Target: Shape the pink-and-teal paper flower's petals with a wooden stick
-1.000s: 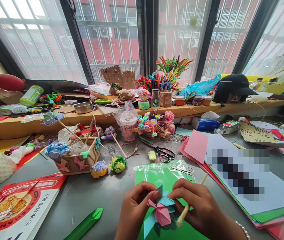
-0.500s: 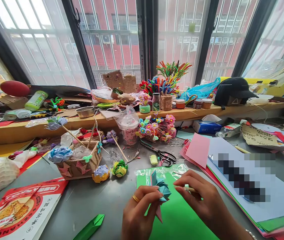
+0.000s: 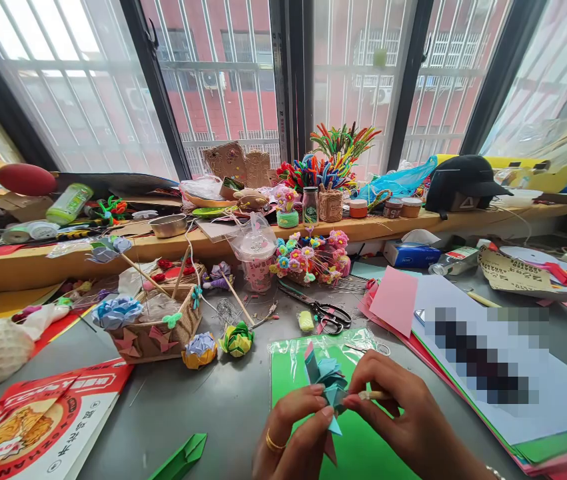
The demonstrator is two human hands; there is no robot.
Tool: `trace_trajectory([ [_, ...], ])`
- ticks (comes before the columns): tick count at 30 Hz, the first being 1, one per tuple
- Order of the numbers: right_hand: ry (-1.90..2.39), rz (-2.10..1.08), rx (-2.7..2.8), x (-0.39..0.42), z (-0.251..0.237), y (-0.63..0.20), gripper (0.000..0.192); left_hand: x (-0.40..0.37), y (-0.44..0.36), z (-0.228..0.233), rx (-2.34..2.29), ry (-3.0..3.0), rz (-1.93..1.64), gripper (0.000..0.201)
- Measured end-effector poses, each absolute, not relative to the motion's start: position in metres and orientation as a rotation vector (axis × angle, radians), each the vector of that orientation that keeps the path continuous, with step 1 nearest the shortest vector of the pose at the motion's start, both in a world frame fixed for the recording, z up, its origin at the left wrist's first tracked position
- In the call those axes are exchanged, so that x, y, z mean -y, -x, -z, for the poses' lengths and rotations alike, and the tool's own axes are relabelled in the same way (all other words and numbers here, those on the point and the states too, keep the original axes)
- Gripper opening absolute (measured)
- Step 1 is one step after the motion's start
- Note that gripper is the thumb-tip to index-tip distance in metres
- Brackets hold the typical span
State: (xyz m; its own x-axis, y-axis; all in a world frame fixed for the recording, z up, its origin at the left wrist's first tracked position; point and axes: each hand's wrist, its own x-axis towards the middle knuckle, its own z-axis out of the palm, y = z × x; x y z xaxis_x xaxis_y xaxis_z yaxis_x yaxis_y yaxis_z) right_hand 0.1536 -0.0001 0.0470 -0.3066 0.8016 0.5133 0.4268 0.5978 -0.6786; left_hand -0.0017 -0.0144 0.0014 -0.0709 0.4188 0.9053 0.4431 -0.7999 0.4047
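Observation:
My left hand (image 3: 296, 427), with a ring on one finger, pinches a light blue folded-paper flower (image 3: 327, 373) made of pointed petals. A pink paper tip shows below its fingers. My right hand (image 3: 403, 400) is closed around a short pale stick (image 3: 374, 395) with a whitish end, and its thumb and index fingertips touch the flower's right side. Under both hands lies a green sheet (image 3: 288, 363) in a clear plastic sleeve. To the left, a folded green paper piece (image 3: 180, 457) rests on the grey table.
Black-handled scissors (image 3: 330, 317) and a small yellow block (image 3: 306, 321) lie behind the sleeve. Two paper flowers sit beside a cardboard box (image 3: 158, 340). Stacked coloured paper (image 3: 558, 407) is at right, a red-and-white food bag (image 3: 38, 413) at left. A pink cup (image 3: 257, 267) stands behind.
My right hand has moved left, so its fingertips now meet the blue flower. My left hand has shifted slightly right and turned the flower a little.

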Motion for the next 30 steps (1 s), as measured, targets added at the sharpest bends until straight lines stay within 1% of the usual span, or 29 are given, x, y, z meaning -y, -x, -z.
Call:
trace_trajectory([
  [3,0.939,-0.534,1.911,0.001,-0.049,-0.154,0.015,0.015,0.003,-0.004,0.962,2.093,1.958,0.015],
  [6,0.871,-0.580,1.934,0.002,-0.051,-0.154,0.015,0.015,0.005,-0.007,0.945,2.034,1.863,0.016],
  [13,0.919,-0.663,1.992,0.002,-0.054,-0.155,0.030,0.014,0.004,-0.003,0.884,1.916,1.683,0.016],
  [16,0.916,-0.661,2.017,0.002,-0.054,-0.155,0.033,0.015,0.003,0.000,0.921,1.900,1.648,0.015],
  [20,0.868,-0.625,2.016,0.002,-0.053,-0.153,0.034,0.017,0.004,-0.001,0.906,1.886,1.687,0.015],
  [24,0.867,-0.555,1.995,0.002,-0.053,-0.151,0.037,0.019,0.006,-0.007,0.919,1.969,1.648,0.014],
  [30,0.889,-0.379,1.987,0.002,-0.052,-0.149,0.039,0.018,0.009,-0.012,0.843,2.050,1.684,0.013],
])
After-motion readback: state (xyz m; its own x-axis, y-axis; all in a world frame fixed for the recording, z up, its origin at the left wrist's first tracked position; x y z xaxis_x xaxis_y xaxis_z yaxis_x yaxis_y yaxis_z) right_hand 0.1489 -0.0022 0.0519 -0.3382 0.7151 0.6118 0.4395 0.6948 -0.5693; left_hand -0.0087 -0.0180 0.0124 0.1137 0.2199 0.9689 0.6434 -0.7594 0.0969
